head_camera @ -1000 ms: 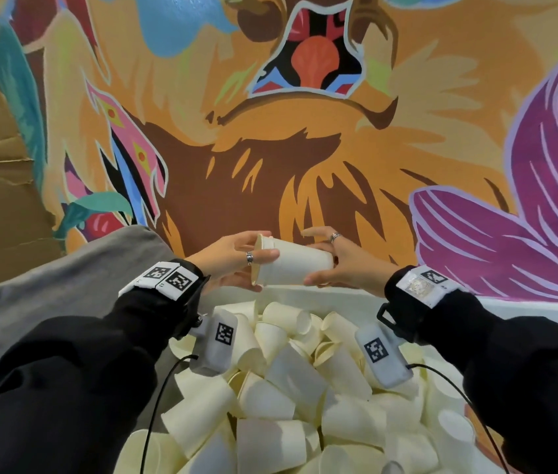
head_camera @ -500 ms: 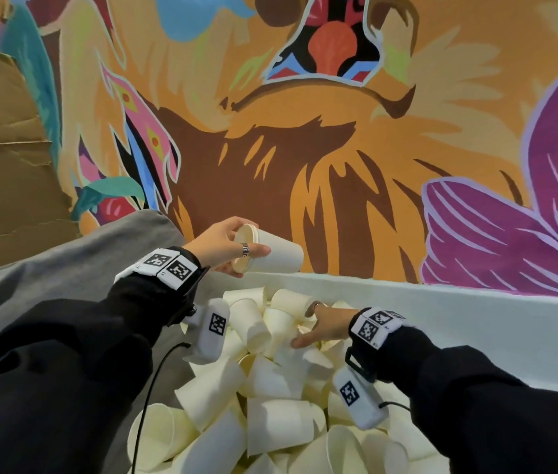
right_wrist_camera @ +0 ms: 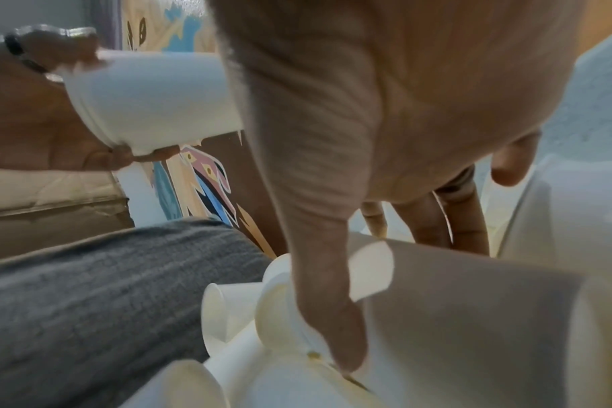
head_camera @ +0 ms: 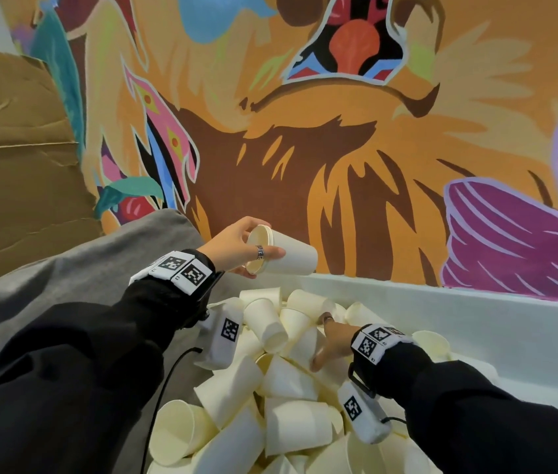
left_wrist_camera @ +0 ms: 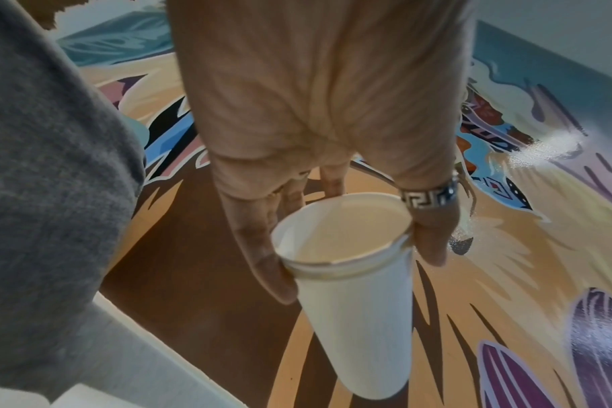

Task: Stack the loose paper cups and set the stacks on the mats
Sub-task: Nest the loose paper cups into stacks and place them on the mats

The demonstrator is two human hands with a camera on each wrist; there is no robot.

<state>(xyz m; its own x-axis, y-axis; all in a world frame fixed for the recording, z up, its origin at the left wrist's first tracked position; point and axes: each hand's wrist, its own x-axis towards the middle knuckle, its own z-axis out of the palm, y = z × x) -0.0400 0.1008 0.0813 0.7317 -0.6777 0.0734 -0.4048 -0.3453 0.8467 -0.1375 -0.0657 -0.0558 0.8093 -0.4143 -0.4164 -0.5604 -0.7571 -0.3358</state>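
My left hand [head_camera: 253,249] holds a short nest of cream paper cups [head_camera: 288,256] on its side above the bin's far left corner. In the left wrist view the thumb and fingers of the left hand [left_wrist_camera: 358,272] grip the nested cups [left_wrist_camera: 360,317] at the rims, mouth towards the camera. My right hand [head_camera: 325,340] is down in the pile of loose cups [head_camera: 291,422]. In the right wrist view the right hand [right_wrist_camera: 385,281] has its thumb [right_wrist_camera: 332,331] on one side of a lying cup [right_wrist_camera: 454,298] and its fingers [right_wrist_camera: 433,232] curled behind it.
The loose cups fill a white bin [head_camera: 476,323] whose far wall stands against a painted mural wall [head_camera: 339,148]. A grey cloth [head_camera: 65,268] lies left of the bin, with brown cardboard [head_camera: 14,165] behind it. Wrist camera units and a black cable [head_camera: 168,381] hang below my sleeves.
My right hand let go of the cup held by both hands and dropped into the pile, where it now grips a loose cup. The left hand keeps the nested cups raised.
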